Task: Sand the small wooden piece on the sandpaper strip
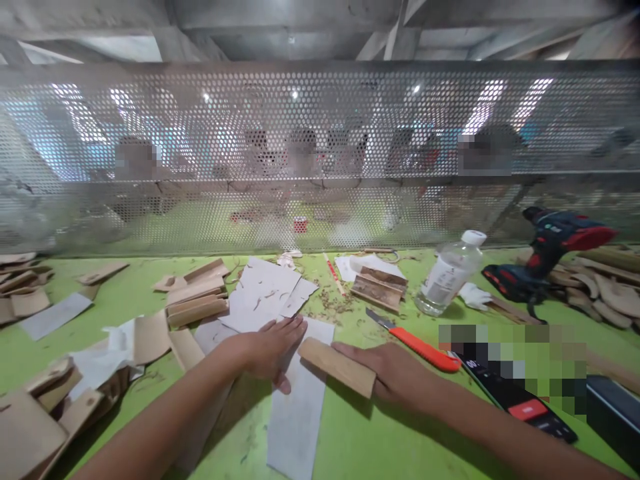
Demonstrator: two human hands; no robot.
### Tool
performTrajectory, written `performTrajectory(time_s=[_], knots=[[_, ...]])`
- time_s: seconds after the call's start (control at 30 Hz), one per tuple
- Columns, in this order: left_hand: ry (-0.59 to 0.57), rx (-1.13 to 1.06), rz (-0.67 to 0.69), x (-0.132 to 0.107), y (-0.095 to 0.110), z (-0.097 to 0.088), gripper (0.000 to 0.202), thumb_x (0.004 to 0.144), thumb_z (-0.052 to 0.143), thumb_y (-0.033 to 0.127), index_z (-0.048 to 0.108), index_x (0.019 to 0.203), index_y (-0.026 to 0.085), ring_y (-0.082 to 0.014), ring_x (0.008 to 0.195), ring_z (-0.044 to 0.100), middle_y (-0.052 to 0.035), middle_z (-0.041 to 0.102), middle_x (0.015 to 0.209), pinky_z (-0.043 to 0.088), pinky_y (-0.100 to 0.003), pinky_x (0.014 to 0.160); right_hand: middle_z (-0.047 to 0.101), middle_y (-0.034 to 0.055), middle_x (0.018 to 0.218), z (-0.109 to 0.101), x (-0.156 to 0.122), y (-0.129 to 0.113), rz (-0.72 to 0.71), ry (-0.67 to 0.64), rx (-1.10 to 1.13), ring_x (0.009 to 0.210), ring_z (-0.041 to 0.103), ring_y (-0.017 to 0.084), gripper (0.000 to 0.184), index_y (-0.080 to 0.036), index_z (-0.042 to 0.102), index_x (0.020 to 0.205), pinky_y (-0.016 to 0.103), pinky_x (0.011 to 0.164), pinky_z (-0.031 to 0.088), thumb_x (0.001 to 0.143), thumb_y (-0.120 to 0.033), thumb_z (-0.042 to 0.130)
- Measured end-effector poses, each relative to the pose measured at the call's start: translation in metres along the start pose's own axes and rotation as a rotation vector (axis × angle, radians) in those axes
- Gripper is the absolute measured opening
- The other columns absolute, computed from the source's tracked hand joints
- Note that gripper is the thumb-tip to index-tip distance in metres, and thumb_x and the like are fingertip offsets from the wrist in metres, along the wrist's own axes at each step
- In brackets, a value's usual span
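Far left of the green work table [350,440]: scattered curved wooden offcuts [30,400] and a grey sheet [55,315]. Next right, a stack of flat wooden strips [196,301] lies beside several overlapping pale paper sheets [263,293].

Centre: the left hand [273,348] lies flat, fingers extended and palm down, pressing on a long strip of grey sandpaper [296,413] that runs toward the viewer. Just beside it, the right hand [395,372] is curled around one end of a small wooden block [337,367]; the block rests tilted across the upper part of the sandpaper, touching it, its free end pointing toward the left hand.

Right of the hands: an orange-handled utility knife [415,345] lies diagonally on the table, blade extended toward the far side. Behind it sit a short stack of dark-edged wooden pieces [379,288] and a clear plastic bottle [449,273] with a white cap, leaning. Further right, a red-and-black cordless drill [545,257] rests near a pile of curved wooden pieces [600,287]. At the lower right edge lies a black device with a red button [525,403].

Background: a perforated metal screen [320,153] spans the table's far side.
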State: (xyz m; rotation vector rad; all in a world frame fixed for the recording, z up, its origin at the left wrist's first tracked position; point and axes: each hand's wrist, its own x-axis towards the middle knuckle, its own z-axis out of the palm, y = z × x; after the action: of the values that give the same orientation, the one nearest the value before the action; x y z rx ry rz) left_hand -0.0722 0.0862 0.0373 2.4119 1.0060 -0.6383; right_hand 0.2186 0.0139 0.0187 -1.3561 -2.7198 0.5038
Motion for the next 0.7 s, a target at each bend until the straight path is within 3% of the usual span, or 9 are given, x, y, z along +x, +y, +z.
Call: performTrajectory(time_s=[0.27,0.5,0.7], knots=[[0.003,-0.027,-0.013,0.002,-0.003,0.003,0.136,0.073,0.083,0.06,-0.006,0.166,0.015,-0.0377,0.157,-0.003,-0.0178,-0.008,0.17,0.011,-0.055,0.127,0.078,0.012,0.102,0.001,0.003,0.005,0.04,0.019,0.082,0.079,0.068,0.023,0.062,-0.026,0.048,0.155,0.031,0.071,0.043,0.093,-0.024,0.044],[0.004,-0.023,-0.009,0.004,-0.005,0.004,0.139,0.071,0.087,0.056,-0.006,0.165,0.015,-0.0366,0.157,-0.005,-0.0185,-0.009,0.17,0.01,-0.053,0.127,0.075,0.0133,0.086,0.008,0.003,0.0,0.102,0.0,-0.058,0.067,0.062,0.023,0.06,-0.019,0.052,0.151,0.03,0.062,0.036,0.091,-0.026,0.047],[-0.005,-0.038,0.024,0.003,-0.005,0.003,0.138,0.073,0.084,0.061,-0.007,0.165,0.013,-0.0384,0.156,-0.005,-0.0206,-0.011,0.169,0.01,-0.053,0.127,0.075,0.004,0.08,-0.01,-0.002,-0.019,-0.088,-0.042,0.254,0.064,0.062,0.016,0.033,-0.024,0.066,0.124,0.025,0.059,0.037,0.097,-0.033,0.048]])
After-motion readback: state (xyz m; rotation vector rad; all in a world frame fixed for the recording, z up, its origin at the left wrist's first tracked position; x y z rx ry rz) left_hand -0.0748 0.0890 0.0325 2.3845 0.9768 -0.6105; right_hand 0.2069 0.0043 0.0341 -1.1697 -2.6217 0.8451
